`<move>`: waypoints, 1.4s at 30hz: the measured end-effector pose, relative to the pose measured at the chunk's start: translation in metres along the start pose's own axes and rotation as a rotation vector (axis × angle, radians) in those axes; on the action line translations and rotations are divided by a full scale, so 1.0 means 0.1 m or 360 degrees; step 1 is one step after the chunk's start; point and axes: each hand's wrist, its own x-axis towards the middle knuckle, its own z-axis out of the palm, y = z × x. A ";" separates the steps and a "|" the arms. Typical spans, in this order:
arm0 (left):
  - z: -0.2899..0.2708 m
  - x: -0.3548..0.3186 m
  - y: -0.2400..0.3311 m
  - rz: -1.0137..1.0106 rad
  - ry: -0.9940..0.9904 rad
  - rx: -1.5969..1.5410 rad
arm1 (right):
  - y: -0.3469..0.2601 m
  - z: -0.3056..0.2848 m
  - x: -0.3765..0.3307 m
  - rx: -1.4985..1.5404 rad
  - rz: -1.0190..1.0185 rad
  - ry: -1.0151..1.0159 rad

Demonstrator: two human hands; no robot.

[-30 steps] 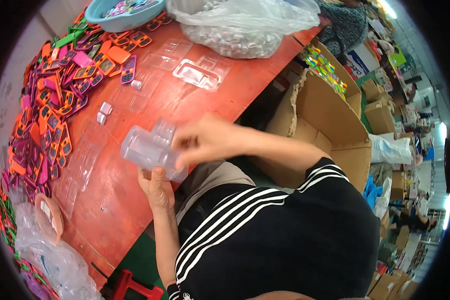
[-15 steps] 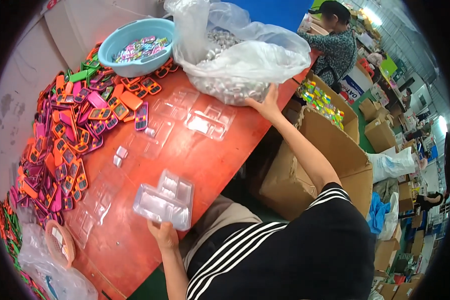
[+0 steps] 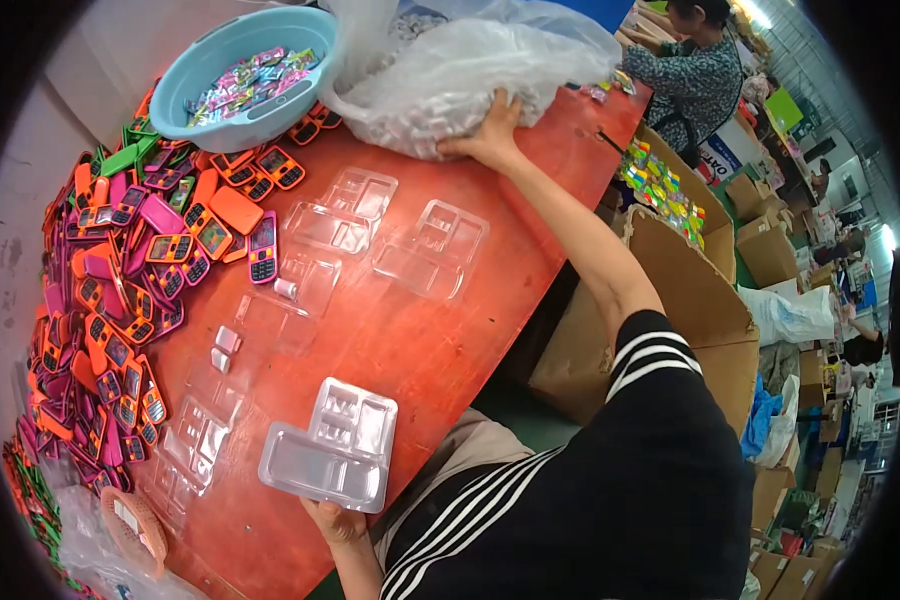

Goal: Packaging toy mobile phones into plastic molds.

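Held in my left hand (image 3: 336, 521) by its near edge is a clear plastic blister tray (image 3: 320, 466) with moulded compartments, raised over the red table's front edge; whether several are stacked together I cannot tell. My right hand (image 3: 492, 135) reaches far across, thumb and fingers spread against the near side of a big translucent plastic bag (image 3: 450, 90). Small silvery-white pieces fill that bag. Flat on the table between my hands lie several more clear trays (image 3: 432, 248). Small white pieces (image 3: 226, 340) rest among them.
A heap of orange and purple toy phones (image 3: 120, 300) covers the left side. Behind it stands a blue tub (image 3: 300, 95) of small colourful packets. A pink basket (image 3: 133, 530) sits near left. Cardboard boxes (image 3: 685, 290) stand right of the table; a person (image 3: 685, 80) works beyond.
The bag has shifted away from me, with my right hand against it, uncovering more table beside the flat trays. My left hand still holds the tray, now tilted flatter toward view.
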 end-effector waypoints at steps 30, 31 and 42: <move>0.24 0.05 -0.06 0.0335 -0.0303 0.0258 | -1.90 -1.17 -2.49 0.1223 -0.0941 -0.1471; 0.33 0.05 -0.04 0.0353 -0.0350 0.0323 | -1.92 -1.16 -2.56 0.1175 -0.0950 -0.1423; 0.75 -0.02 0.01 0.0357 -0.0135 0.0350 | -0.89 -1.47 -1.46 0.1259 -0.0046 -0.0332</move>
